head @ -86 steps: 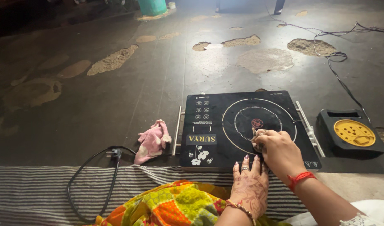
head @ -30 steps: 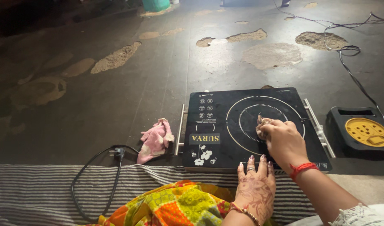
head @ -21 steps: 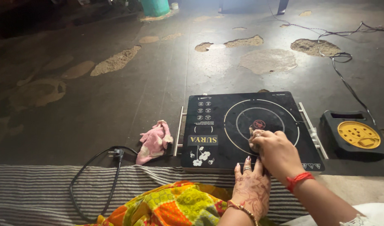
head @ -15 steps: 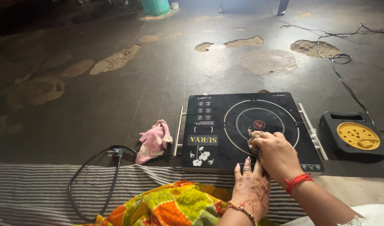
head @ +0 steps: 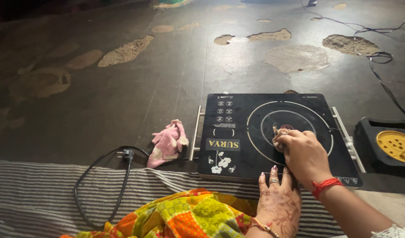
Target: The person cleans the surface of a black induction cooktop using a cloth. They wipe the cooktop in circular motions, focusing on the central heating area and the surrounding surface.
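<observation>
From the head camera, the right hand [head: 304, 155] is closed around a small crumpled rag [head: 278, 135], pressing it onto the induction cooktop [head: 237, 132] inside the white ring, near that ring's middle. The left hand [head: 279, 203] lies flat, fingers spread, on the cooktop's near edge and holds nothing. The black glass looks glossy and mostly free of smears, so the wiping seems well along, though the panel on its left side looks untouched. The cooktop is a flat square slab with thin metal handle bars on both sides. A soft pink cloth [head: 168, 142] lies bunched on the rough, patchy floor [head: 123, 88] just left of it, beside a black plug and cord [head: 123, 158]. A black and yellow cord reel [head: 390, 143] sits to the right.
</observation>
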